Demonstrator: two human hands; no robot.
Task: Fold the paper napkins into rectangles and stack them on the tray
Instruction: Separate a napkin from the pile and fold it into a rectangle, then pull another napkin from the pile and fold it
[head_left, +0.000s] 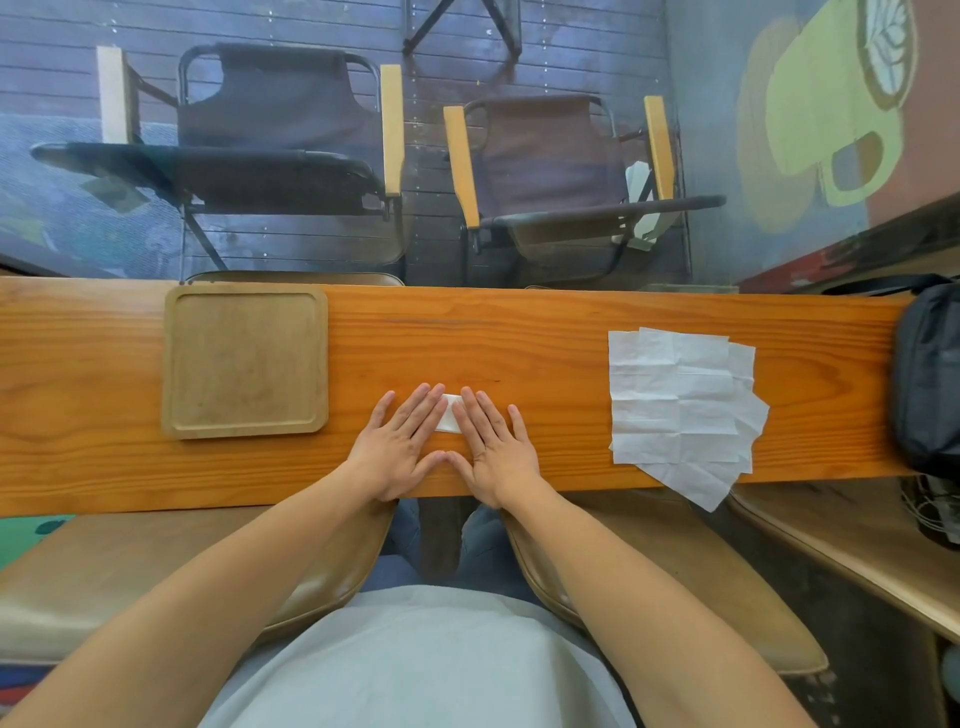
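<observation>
Bare table (457, 338) between tray (244, 304) and napkin pile (680, 400): passable. Dark bag (930, 379) blocks the right end.

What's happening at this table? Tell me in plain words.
A person is folding paper napkins. Both the left hand and the right hand press flat on a small folded napkin on the wooden table. The wooden tray on the left holds nothing yet. A pile of unfolded napkins waits on the right.

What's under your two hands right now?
A folded white napkin shows between the left hand and right hand, both flat on the table. Its covered part can't be seen.
</observation>
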